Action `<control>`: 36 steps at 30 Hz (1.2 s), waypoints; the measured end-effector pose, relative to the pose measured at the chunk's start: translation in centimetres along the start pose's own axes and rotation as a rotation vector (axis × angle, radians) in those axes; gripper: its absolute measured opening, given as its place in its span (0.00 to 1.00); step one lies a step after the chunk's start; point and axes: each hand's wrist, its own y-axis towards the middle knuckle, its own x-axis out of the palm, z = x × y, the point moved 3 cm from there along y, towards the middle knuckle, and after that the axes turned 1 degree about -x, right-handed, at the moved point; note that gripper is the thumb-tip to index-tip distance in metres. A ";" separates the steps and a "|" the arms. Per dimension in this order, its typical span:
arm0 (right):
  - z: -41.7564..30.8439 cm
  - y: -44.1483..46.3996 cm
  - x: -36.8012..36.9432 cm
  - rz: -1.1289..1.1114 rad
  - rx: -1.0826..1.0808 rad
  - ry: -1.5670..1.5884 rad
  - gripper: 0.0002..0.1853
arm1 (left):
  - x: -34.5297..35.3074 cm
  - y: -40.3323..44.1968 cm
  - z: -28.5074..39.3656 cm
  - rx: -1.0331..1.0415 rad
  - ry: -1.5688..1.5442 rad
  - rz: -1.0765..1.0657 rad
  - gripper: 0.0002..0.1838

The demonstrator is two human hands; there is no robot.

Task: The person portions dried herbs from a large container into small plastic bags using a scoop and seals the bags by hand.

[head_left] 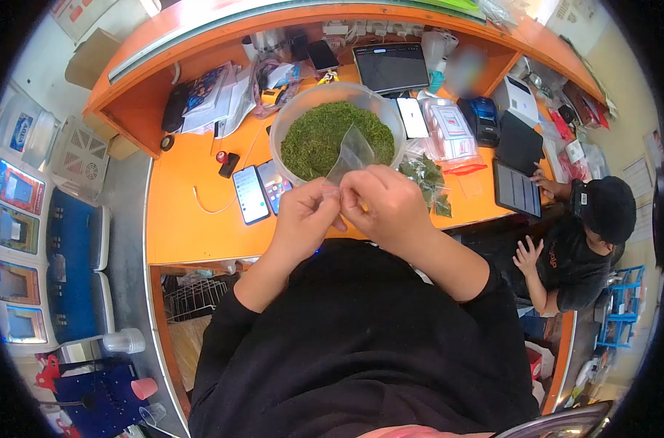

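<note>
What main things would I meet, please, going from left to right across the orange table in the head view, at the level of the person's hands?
Lit phone, second phone, person's left hand, person's right hand, green leaves, device with a dark screen, co-worker's hand at its edge.

Left forearm (268, 271) and right forearm (455, 264) angle inward, pointing far; left hand (306, 213) and right hand (387, 203) close together, both pinched.

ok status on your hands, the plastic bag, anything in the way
Left hand and right hand pinching clear plastic bag. Bag overlaps tub of moss-like greenery in this view. Nothing visibly blocking hands.
</note>
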 end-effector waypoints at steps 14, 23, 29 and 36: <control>0.8 0.1 -0.3 -0.077 0.013 -0.152 0.09 | 0.0 -0.6 0.3 -0.241 0.173 -0.018 0.14; -2.1 2.4 -2.8 -0.300 -0.372 0.004 0.07 | -2.8 0.4 5.9 0.007 0.651 0.060 0.19; -1.2 3.1 -2.6 -0.433 -0.246 0.416 0.05 | -0.7 -1.8 6.0 0.097 0.032 -0.669 0.41; 2.9 4.5 -4.2 -0.476 -0.065 0.315 0.20 | -5.5 -1.5 5.0 0.151 -0.004 -0.332 0.46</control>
